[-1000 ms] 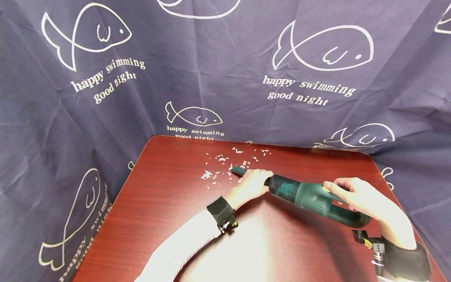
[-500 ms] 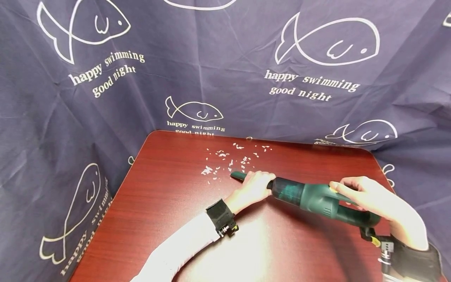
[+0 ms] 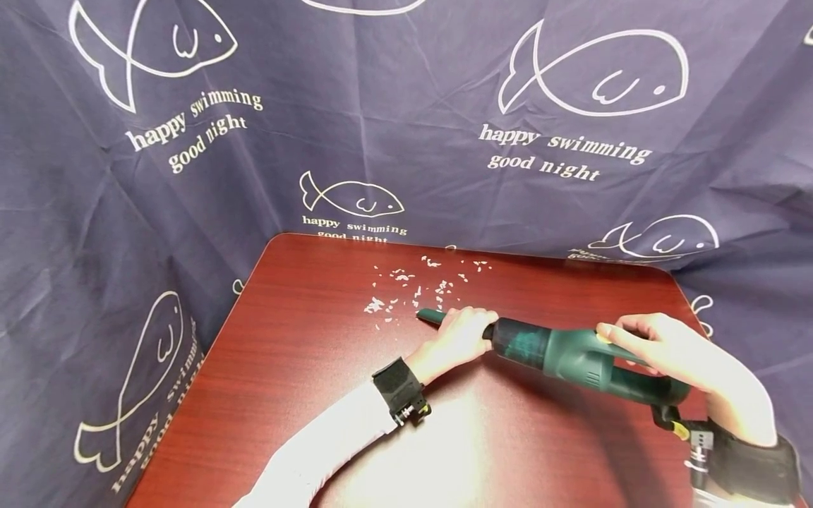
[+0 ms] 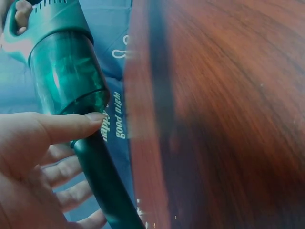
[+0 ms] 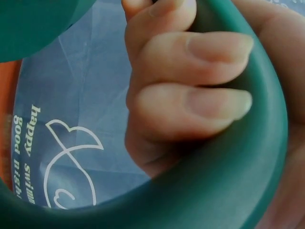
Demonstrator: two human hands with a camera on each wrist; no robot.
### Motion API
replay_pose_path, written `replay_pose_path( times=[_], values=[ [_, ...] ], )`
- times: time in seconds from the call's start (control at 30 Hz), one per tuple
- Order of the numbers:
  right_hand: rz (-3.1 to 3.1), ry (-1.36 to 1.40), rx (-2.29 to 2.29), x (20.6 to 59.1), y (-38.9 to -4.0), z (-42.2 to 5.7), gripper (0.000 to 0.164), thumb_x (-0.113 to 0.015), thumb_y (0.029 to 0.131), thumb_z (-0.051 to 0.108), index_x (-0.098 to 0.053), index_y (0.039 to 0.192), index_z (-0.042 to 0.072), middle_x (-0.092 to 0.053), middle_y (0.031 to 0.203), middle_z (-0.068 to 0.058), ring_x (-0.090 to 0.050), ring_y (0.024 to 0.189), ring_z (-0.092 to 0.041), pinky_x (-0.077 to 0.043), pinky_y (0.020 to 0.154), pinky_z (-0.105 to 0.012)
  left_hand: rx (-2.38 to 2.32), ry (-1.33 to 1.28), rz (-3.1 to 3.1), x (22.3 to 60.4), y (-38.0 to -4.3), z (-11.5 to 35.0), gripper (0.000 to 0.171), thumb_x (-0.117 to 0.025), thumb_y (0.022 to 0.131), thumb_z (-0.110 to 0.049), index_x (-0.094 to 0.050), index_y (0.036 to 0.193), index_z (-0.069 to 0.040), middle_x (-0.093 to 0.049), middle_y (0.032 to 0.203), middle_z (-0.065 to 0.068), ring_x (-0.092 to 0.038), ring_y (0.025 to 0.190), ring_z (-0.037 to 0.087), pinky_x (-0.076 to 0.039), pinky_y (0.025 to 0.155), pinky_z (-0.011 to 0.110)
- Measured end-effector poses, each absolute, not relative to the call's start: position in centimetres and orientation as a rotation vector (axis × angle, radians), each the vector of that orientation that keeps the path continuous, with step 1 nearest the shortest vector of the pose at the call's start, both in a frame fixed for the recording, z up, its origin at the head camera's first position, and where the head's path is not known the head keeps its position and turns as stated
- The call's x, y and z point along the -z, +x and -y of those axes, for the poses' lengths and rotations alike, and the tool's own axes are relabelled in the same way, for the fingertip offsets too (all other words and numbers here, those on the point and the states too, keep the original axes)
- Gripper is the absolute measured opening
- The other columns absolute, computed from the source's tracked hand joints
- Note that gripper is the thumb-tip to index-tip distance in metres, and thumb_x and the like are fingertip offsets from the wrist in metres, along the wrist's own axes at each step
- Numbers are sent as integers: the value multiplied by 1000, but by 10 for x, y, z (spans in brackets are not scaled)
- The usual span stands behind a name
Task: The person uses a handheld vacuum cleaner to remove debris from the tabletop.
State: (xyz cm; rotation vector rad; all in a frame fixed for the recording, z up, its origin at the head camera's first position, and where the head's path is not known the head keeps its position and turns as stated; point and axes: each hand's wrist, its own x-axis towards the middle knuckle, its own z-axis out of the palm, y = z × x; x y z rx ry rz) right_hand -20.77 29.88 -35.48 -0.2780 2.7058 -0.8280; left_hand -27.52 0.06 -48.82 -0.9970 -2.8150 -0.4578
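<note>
A green handheld vacuum cleaner (image 3: 574, 356) with a dark see-through dust chamber (image 3: 519, 341) slants over the table. My left hand (image 3: 459, 336) holds its narrow neck just ahead of the chamber; in the left wrist view the thumb (image 4: 76, 125) lies across the neck and the other fingers come round from below. My right hand (image 3: 663, 349) grips the loop handle at the rear, fingers (image 5: 190, 107) curled through it and the thumb by a yellow button. The flat nozzle tip (image 3: 430, 316) points left, close to the near side of scattered white scraps (image 3: 442, 286).
More white bits (image 3: 375, 305) lie in a small heap left of the nozzle, towards the back of the reddish wooden table (image 3: 305, 367). A blue-grey curtain (image 3: 438, 106) printed with fish and lettering hangs behind and beside it.
The vacuum's nozzle has drawn back slightly from the scraps, towards me, and both hands moved with it. The head view has tipped a little downward. In the last half second almost nothing shifts.
</note>
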Motion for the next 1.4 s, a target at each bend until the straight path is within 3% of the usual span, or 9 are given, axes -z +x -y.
replay_pose_path(
  times=[0.43,0.7,0.83,1.0,1.4],
  values=[
    [-2698,-289,817,356,-207,-289,43,-55,107,39,-60,77,9,-43,63,8,-54,53,-10,-51,58,-28,470,-980,2782,490,-275,6,22,-80,83,-24,-68,100,-18,-72,91,-5,-68,81,16,-48,64,34],
    [-2636,-281,891,359,-205,-292,39,-54,108,36,-68,88,6,-53,72,3,-56,62,-8,-58,72,-28,480,-945,2824,491,-271,4,26,-82,84,-27,-70,105,-20,-75,103,-4,-70,90,17,-49,72,36],
    [-2660,-330,860,361,-201,-293,38,-54,108,35,-61,82,9,-49,68,6,-53,58,-8,-55,66,-26,486,-943,2820,493,-270,3,25,-82,83,-27,-70,104,-21,-75,102,-5,-70,90,16,-49,72,35],
    [-2722,-478,805,365,-196,-296,34,-56,107,30,-57,76,15,-45,61,11,-46,52,-5,-42,53,-27,480,-945,2824,494,-268,3,27,-83,83,-26,-71,107,-21,-75,104,-5,-70,93,17,-48,73,36],
    [-2789,-844,758,375,-194,-304,26,-61,104,16,-63,83,31,-52,69,22,-51,67,2,-39,61,-22,464,-937,2832,499,-268,2,30,-84,83,-28,-71,110,-21,-76,109,-4,-70,97,18,-48,76,38]
  ],
)
